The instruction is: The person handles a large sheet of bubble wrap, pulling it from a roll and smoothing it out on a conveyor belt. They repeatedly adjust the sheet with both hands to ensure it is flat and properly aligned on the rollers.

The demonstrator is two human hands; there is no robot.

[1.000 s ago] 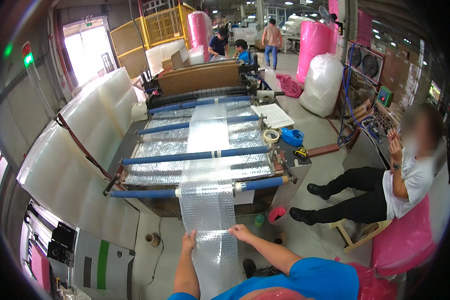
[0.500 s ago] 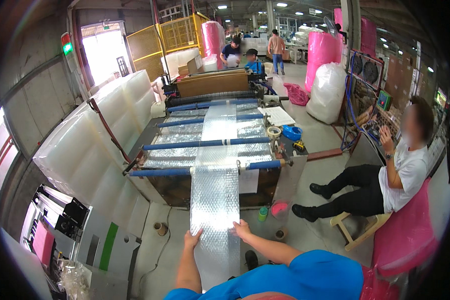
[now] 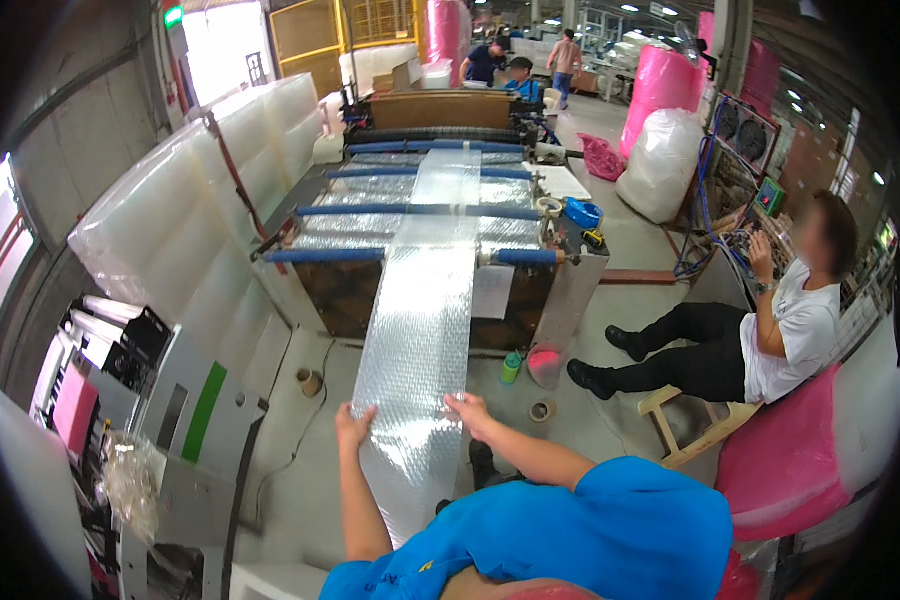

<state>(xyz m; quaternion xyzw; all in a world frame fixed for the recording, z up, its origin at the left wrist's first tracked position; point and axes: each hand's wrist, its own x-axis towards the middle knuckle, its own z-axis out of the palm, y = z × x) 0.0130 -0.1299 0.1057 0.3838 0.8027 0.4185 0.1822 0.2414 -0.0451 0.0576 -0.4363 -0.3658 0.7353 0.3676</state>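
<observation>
"Bubble wrap [image 3: 420, 330]: how is it held?"
"Left hand [image 3: 352, 427] grips the left edge, thumb on top; fingers underneath hidden, their curl I can't tell. Between, the strip slopes down from the front roller [image 3: 325, 256]."
"And the right hand [image 3: 473, 413]?"
"Thumb and fingertips nearly together, pinching the right edge."

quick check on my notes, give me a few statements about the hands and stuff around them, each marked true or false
1. The left hand grips the left edge of the bubble wrap. True.
2. The right hand is off the bubble wrap. False: it grips the right edge.
3. The seated person wears a white shirt. True.
4. The green bottle stands on the machine. False: it stands on the floor.
</observation>
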